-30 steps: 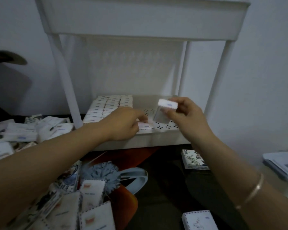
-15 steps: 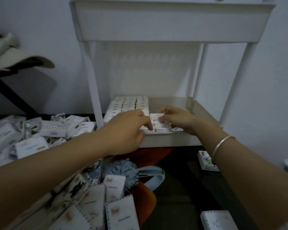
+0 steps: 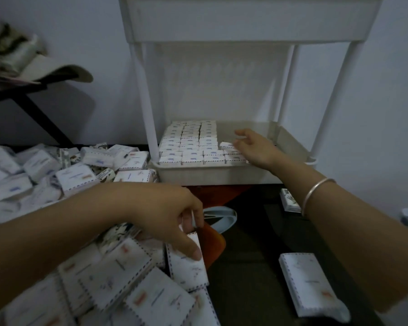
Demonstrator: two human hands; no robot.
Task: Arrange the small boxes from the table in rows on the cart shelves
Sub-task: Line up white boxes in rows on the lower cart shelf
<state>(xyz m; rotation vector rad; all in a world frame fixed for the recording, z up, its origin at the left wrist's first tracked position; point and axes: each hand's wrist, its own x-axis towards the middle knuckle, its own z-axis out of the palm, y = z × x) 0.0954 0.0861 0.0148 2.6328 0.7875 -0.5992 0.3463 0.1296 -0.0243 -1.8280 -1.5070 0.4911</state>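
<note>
View: head camera.
Left hand [image 3: 170, 215]: low over the table [image 3: 252, 250], fingers curled, thumb pressed on a near box [image 3: 189, 264], gripping its top edge.
Right hand [image 3: 257, 148]: inside the cart shelf [image 3: 212, 177], fingers fairly straight, fingertips touching a loose box [image 3: 226, 145].
Rows of boxes [image 3: 191, 147]: packed along the shelf's left part, the loose box just beside them.
Pile of boxes [image 3: 57, 175]: heaped left of the cart.
Bangle [image 3: 316, 189]: sat on the right wrist.
</note>
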